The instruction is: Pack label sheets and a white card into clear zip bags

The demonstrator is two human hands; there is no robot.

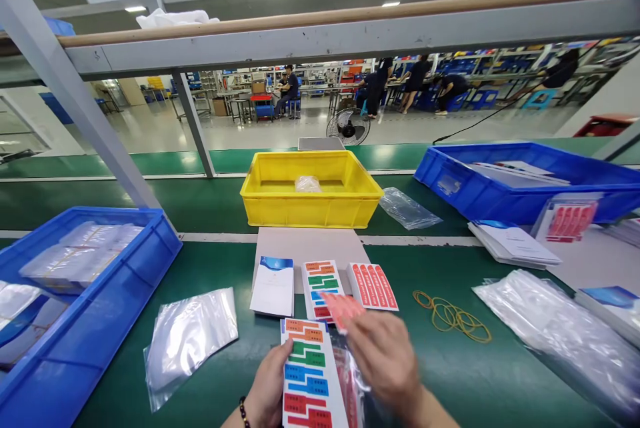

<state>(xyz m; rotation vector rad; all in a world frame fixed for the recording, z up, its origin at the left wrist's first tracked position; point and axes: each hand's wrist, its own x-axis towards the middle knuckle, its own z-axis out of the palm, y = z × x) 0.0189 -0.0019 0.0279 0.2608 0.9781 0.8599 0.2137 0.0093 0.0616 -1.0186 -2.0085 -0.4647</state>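
Observation:
My left hand [270, 381] is closed on a sticker sheet [306, 378] printed with orange, green, blue and red labels, thumb on its left edge. My right hand [383, 355] pinches a red label sheet [340, 307], smeared by motion, above the sticker sheet's upper right. Below my hands lies a clear plastic bag [356, 385], partly hidden, with something red showing through. Ahead stand three stacks: white booklets [273, 288] with a blue top edge, coloured sticker sheets [316, 275], partly covered by the red sheet, and red label sheets [373, 285].
A yellow bin [313, 208] stands behind the stacks. Blue bins sit at left [125, 295] and right [440, 191]. Clear bags [193, 335] lie left; rubber bands [453, 318] and more plastic bags [555, 341] lie right. A metal frame beam [320, 45] crosses above; people work far behind.

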